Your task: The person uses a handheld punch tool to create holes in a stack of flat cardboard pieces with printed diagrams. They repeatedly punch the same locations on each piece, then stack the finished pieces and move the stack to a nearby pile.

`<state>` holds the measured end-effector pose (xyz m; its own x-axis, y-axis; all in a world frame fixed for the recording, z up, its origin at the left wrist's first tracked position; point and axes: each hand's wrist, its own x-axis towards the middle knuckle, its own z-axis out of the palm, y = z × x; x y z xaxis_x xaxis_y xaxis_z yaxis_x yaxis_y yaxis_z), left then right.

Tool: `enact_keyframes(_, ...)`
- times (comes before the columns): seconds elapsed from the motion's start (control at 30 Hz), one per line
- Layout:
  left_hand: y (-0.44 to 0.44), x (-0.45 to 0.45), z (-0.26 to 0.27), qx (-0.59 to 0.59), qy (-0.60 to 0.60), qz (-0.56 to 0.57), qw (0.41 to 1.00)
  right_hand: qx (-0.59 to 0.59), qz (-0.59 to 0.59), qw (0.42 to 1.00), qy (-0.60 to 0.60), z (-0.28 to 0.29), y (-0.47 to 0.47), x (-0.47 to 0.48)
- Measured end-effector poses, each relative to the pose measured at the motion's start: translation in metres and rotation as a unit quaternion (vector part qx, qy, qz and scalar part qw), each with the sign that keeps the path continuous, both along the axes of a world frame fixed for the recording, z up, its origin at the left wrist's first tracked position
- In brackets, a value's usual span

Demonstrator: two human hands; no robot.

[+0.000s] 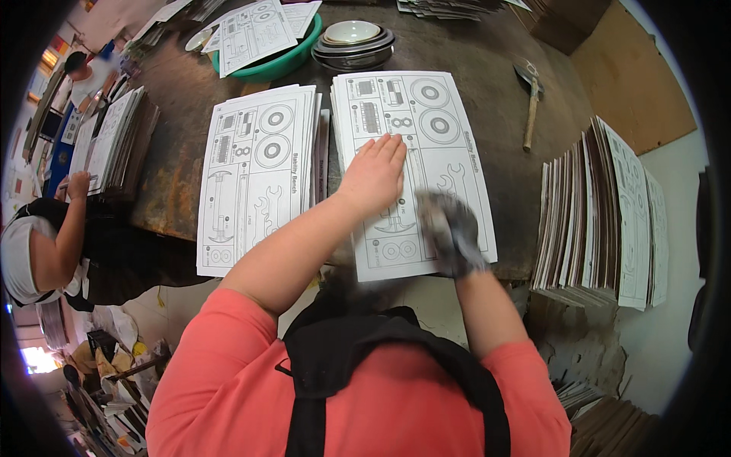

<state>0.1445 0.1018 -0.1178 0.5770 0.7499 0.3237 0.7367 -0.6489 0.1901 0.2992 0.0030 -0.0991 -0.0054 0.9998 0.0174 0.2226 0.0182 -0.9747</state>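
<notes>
My bare left hand lies flat on the top sheet of a stack of printed boards, its fingers stretched out. Line drawings of wheels, hammers and spanners cover the white sheet. On the same sheet, to the right, is my right hand in a dark grey glove. Motion blurs it, and whether its curled fingers hold anything is unclear. A second stack of printed boards with the same drawings stands beside it on the left, partly behind my left forearm.
A green plastic basin with printed sheets and stacked bowls stand at the back of the worktable. A wooden-handled tool lies right. Board stacks flank me at right and left. Two people work at left.
</notes>
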Motion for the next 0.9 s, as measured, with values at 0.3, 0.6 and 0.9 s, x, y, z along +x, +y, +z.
enact_keyframes(0.3,-0.006,-0.003,0.010,0.028,-0.039,-0.047,0.998,0.203,0.015,0.943,0.262,0.007,-0.087,0.011)
enact_keyframes(0.6,-0.131,0.023,0.030,0.067,0.071,-0.184,0.978,0.345,-0.046,0.897,0.273,0.020,-0.087,0.079)
enact_keyframes(0.9,-0.135,-0.079,0.104,0.050,-0.062,0.044,0.996,0.232,-0.082,0.931,0.268,0.018,-0.066,0.097)
